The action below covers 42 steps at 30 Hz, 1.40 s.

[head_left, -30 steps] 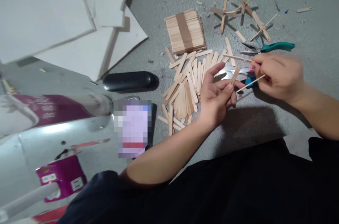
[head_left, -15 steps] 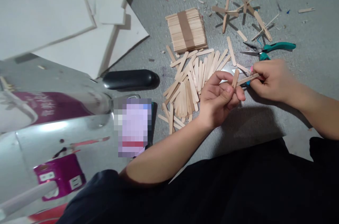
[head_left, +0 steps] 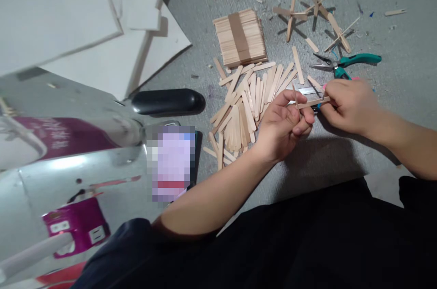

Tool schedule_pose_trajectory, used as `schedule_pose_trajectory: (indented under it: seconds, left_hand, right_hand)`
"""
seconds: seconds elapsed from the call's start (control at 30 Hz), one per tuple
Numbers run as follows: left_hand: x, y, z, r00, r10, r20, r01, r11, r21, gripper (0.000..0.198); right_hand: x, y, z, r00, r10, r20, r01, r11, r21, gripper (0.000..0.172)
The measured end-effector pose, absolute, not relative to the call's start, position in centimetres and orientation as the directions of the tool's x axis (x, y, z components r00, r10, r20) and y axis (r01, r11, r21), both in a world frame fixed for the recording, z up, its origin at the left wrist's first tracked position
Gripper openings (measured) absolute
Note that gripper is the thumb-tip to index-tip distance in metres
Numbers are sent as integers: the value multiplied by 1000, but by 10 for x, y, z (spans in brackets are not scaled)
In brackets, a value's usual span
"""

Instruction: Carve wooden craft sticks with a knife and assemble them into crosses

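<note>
My left hand pinches a short upright wooden stick between thumb and fingers. My right hand is closed on a thin wooden stick that lies level and meets the upright one at the left hand's fingertips. Both hands hover over the grey floor, right of a loose pile of craft sticks. A metal blade shows on the floor behind the two sticks.
A banded bundle of craft sticks lies beyond the pile. Glued stick assemblies and teal-handled pliers lie at the upper right. White boards fill the upper left; a black oblong object and a silver-and-magenta device sit at left.
My right hand has moved left and brought its thin stick against the short stick in my left hand. The short stick has turned more upright.
</note>
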<state>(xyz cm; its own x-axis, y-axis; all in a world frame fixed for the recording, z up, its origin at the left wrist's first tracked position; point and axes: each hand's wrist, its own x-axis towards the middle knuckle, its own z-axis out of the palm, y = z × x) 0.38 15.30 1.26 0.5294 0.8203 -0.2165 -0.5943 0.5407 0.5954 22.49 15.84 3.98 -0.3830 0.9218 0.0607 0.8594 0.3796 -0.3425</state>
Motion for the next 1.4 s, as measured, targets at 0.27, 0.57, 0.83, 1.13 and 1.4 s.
schedule_pose_trajectory:
  seconds: [0.27,0.57,0.83,1.13,1.4]
  left_hand:
    - [6,153,10,570,795,-207,-567,563,602,46]
    - [8,148,2,532,821,-209,-513,509,691,50]
    - [9,146,-2,522,820,-235,-476,508,717,47]
    - [8,146,-1,510,827,-237,-501,509,699,45]
    - [5,149,7,504,818,-276,-531,546,648,44]
  right_hand:
    - [226,163,44,-468,883,-24,854,445,-267,17]
    - [214,154,43,-498,862,-95,838,450,-309,26]
    - [209,151,47,-500,852,-156,794,379,-475,8]
    - [208,149,44,-477,870,-126,795,367,-482,10]
    - [207,143,48,-456,884,-102,801,357,-480,20]
